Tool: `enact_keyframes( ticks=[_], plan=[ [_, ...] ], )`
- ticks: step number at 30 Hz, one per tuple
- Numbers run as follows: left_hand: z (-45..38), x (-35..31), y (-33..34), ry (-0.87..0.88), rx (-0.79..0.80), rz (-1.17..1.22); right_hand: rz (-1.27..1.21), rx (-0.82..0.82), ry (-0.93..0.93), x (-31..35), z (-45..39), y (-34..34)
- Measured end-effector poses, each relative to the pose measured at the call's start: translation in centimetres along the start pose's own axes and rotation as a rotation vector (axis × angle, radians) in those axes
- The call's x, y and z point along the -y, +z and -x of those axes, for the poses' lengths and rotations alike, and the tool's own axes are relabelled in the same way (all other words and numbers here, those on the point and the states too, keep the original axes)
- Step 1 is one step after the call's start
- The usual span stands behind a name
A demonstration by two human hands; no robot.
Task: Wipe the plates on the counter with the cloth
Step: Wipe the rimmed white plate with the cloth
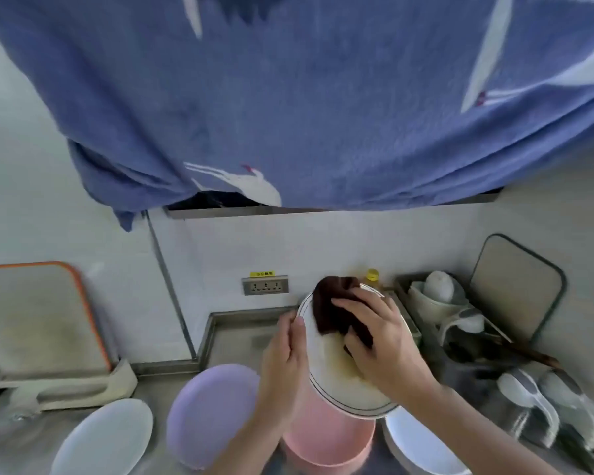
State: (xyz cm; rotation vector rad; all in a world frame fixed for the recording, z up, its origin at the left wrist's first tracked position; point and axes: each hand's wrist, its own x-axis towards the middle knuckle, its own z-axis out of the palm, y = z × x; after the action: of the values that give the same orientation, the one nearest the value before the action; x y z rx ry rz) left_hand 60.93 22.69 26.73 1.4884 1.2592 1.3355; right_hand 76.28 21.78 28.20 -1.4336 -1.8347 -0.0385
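A white plate with a dark rim line [326, 365] is held tilted above the counter. My left hand [283, 361] grips its left edge, thumb on the rim. Pressing a dark brown cloth [336, 311] against the plate's face is my right hand [381, 341], which covers the cloth's lower part. A yellowish smear shows on the plate near my right palm. Below lie a purple plate [206, 413], a pink plate [326, 440], a white plate at the left [107, 440] and a white plate at the right [415, 443].
A blue curtain [288, 97] hangs overhead. An orange-rimmed tray [38, 317] leans at the left wall. A socket [265, 285] sits on the backsplash. A dish rack [487, 337] with cups and a green-rimmed tray fills the right; a yellow-capped bottle [372, 277] stands behind the plate.
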Motion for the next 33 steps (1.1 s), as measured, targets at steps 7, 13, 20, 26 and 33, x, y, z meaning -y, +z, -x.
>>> enact_keyframes(
  ticks=[7,13,20,26,33],
  plan=[
    [-1.3,-1.3,-8.8,0.005,-0.144,-0.005,-0.074,0.138,-0.355,7.3,-4.0,4.6],
    [-1.6,-0.6,-14.2,-0.067,-0.321,-0.001,0.125,0.121,-0.274,7.1,-6.8,5.6],
    [-1.9,0.1,-16.2,-0.168,-0.260,0.074,-0.208,0.079,-0.302,13.2,-6.1,10.3],
    [-3.1,1.6,-18.5,-0.261,-0.310,0.173,-0.340,0.426,-0.417,14.5,-4.5,10.0],
    [-3.9,1.3,-18.1,-0.293,-0.183,0.255,-0.391,0.467,-0.482,14.9,-6.9,9.8]
  ],
)
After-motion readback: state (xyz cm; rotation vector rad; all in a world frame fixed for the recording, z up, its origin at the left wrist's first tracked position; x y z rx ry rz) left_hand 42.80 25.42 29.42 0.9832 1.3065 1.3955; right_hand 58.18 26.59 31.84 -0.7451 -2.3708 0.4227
